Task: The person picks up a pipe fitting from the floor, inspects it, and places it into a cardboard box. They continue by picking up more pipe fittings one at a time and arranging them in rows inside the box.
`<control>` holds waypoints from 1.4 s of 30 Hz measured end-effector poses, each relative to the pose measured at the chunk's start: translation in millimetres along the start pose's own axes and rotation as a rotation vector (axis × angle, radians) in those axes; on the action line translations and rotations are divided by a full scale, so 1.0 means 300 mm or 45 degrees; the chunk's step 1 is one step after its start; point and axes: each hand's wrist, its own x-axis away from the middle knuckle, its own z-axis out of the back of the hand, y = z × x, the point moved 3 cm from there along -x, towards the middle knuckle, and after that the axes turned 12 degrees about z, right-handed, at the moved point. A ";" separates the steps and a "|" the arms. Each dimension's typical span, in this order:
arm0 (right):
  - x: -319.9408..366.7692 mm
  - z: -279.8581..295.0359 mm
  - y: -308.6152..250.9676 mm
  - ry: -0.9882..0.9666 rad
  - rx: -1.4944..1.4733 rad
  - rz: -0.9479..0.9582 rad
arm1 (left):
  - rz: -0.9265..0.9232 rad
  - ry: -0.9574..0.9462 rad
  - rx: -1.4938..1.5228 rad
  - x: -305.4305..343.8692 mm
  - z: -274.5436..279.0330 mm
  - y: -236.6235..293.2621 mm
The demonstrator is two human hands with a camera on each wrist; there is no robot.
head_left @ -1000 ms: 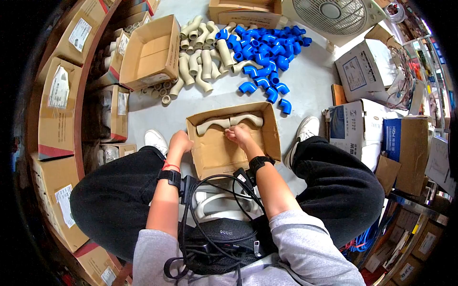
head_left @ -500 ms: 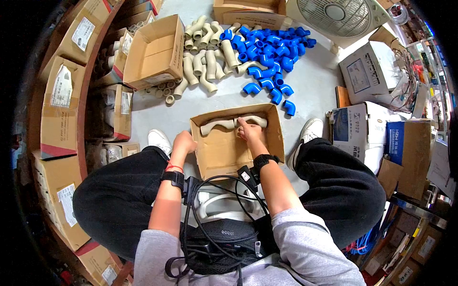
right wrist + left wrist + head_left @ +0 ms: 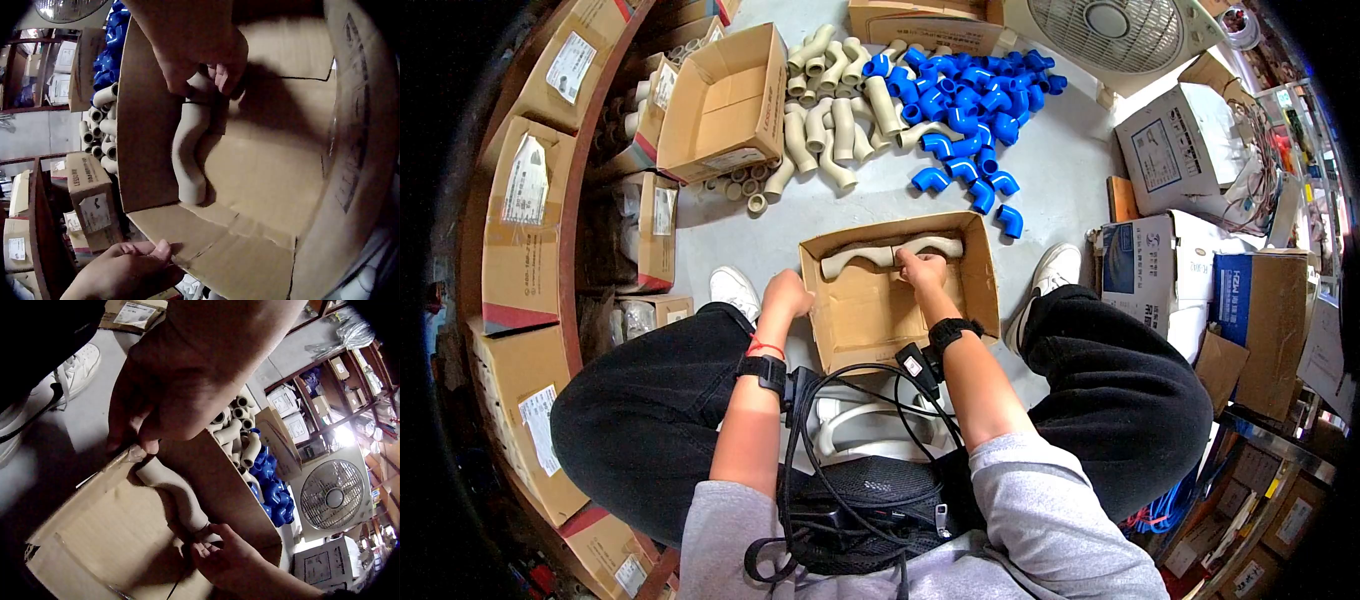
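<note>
A shallow cardboard box (image 3: pixel 870 325) stands on the floor between the person's feet. Two curved beige pipes lie end to end along its far wall, the left pipe (image 3: pixel 856 259) and the right pipe (image 3: pixel 941 244). The right hand (image 3: pixel 922 270) reaches into the box and pinches the right pipe near the end that meets the left one. In the right wrist view, fingers and thumb straddle that pipe and hide part of it. At the box's left wall, the left hand (image 3: pixel 787 297) grips the rim, thumb on the inside in the left wrist view.
Beyond the box lie a heap of beige pipes (image 3: pixel 838 140) and a pile of blue elbow pipes (image 3: pixel 970 100). An open carton (image 3: pixel 725 100) stands back left, a fan (image 3: pixel 1115 30) back right. Shelved boxes (image 3: pixel 530 220) line the left; white cartons (image 3: pixel 1145 270) stand right.
The right hand has moved from the box's middle, just below the pipes, forward and slightly right onto the right pipe. The left hand has stayed at the box's left rim.
</note>
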 end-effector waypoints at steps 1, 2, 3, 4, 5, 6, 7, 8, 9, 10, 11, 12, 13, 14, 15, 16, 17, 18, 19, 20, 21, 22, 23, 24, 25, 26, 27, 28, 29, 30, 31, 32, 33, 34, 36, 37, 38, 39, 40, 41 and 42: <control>-0.003 -0.005 0.007 0.009 -0.022 -0.015 | 0.001 0.001 0.005 0.000 0.000 0.000; -0.006 -0.012 0.013 0.017 -0.044 -0.030 | 0.006 -0.008 0.011 0.000 0.000 0.000; -0.005 -0.016 0.014 0.026 -0.067 -0.046 | 0.011 -0.018 0.016 0.000 0.001 0.000; -0.005 -0.017 0.015 0.024 -0.062 -0.046 | 0.016 -0.027 0.021 0.000 0.001 -0.001; -0.005 -0.018 0.016 0.021 -0.057 -0.047 | 0.015 -0.021 0.022 0.001 0.002 0.000; -0.005 -0.019 0.018 0.018 -0.052 -0.048 | 0.014 -0.015 0.024 0.004 0.004 0.002; -0.007 -0.020 0.019 0.006 -0.040 -0.049 | 0.013 -0.010 0.025 0.007 0.006 0.003; -0.009 -0.020 0.021 -0.007 -0.028 -0.051 | 0.007 -0.005 0.016 0.006 0.005 0.003; -0.011 -0.020 0.024 -0.021 -0.015 -0.052 | 0.001 0.000 0.007 0.003 0.003 0.002; 0.008 -0.007 -0.003 -0.051 0.004 -0.065 | -0.004 0.005 -0.002 0.000 0.001 0.001; 0.027 0.011 -0.029 -0.081 0.024 -0.077 | -0.001 0.001 -0.002 -0.003 -0.001 -0.002; 0.040 0.027 -0.052 -0.109 0.044 -0.086 | 0.001 -0.001 0.000 -0.003 0.004 0.000; 0.046 0.041 -0.064 -0.058 0.109 -0.030 | 0.002 -0.002 0.001 -0.005 0.011 0.004; 0.055 0.055 -0.076 -0.005 0.173 0.025 | 0.082 -0.106 0.045 -0.014 0.017 0.001; 0.066 0.070 -0.094 0.047 0.236 0.080 | 0.162 -0.211 0.088 -0.007 0.048 0.008; 0.076 0.087 -0.121 0.112 0.511 0.219 | 0.243 -0.315 0.132 -0.008 0.068 0.014; 0.088 0.093 -0.148 0.093 0.557 0.391 | 0.190 -0.096 0.157 -0.024 0.099 0.027; 0.114 0.104 -0.198 0.072 0.601 0.565 | 0.138 0.125 0.180 -0.039 0.132 0.038; 0.127 0.100 -0.238 0.050 0.642 0.739 | 0.086 0.346 0.201 -0.057 0.169 0.045; 0.128 0.086 -0.275 0.064 0.587 0.980 | 0.019 0.414 0.304 -0.096 0.200 0.055; 0.149 0.090 -0.340 0.117 0.619 1.168 | -0.051 0.481 0.408 -0.140 0.235 0.069; 0.143 0.088 -0.384 0.179 0.631 1.200 | -0.032 0.468 0.444 -0.140 0.293 0.099; 0.127 0.083 -0.424 0.241 0.644 1.229 | -0.015 0.454 0.480 -0.139 0.347 0.136; 0.101 0.079 -0.462 0.309 0.636 1.334 | 0.000 0.439 0.515 -0.142 0.387 0.169; 0.067 0.078 -0.504 0.174 0.691 1.331 | 0.005 0.412 0.521 -0.168 0.402 0.191; 0.038 0.080 -0.547 0.151 0.675 1.356 | 0.010 0.383 0.527 -0.195 0.414 0.212; 0.006 0.074 -0.585 0.126 0.660 1.383 | 0.016 0.354 0.535 -0.225 0.424 0.226; -0.023 0.061 -0.618 0.092 0.559 1.453 | -0.170 0.559 0.572 -0.244 0.423 0.249; -0.051 0.050 -0.647 0.056 0.458 1.521 | -0.211 0.520 0.599 -0.271 0.410 0.267; -0.098 0.033 -0.649 -0.057 0.522 1.358 | -0.406 0.643 0.695 -0.290 0.400 0.285; -0.132 0.010 -0.650 -0.098 0.617 1.284 | -0.601 0.765 0.790 -0.306 0.388 0.300; -0.161 -0.017 -0.647 -0.141 0.712 1.208 | -0.415 0.532 0.711 -0.354 0.350 0.308; -0.190 -0.047 -0.632 -0.185 0.806 1.127 | -0.345 0.575 0.681 -0.366 0.337 0.315; -0.211 -0.086 -0.603 -0.256 0.840 1.074 | -0.275 0.617 0.649 -0.376 0.322 0.318; -0.205 -0.140 -0.570 -0.304 0.890 1.088 | -0.133 0.692 0.577 -0.392 0.300 0.320; -0.194 -0.164 -0.561 -0.276 0.902 1.094 | -0.131 0.726 0.551 -0.391 0.297 0.324; -0.194 -0.194 -0.541 -0.278 0.895 1.100 | -0.127 0.760 0.526 -0.390 0.294 0.327; -0.184 -0.214 -0.537 -0.304 0.953 1.065 | -0.122 0.793 0.501 -0.387 0.296 0.333; -0.165 -0.229 -0.545 -0.331 1.010 1.029 | -0.090 0.753 0.473 -0.383 0.307 0.344; -0.145 -0.243 -0.552 -0.359 1.067 0.993 | -0.057 0.712 0.444 -0.380 0.320 0.355; -0.134 -0.256 -0.550 -0.345 1.097 0.970 | -0.025 0.671 0.414 -0.386 0.325 0.360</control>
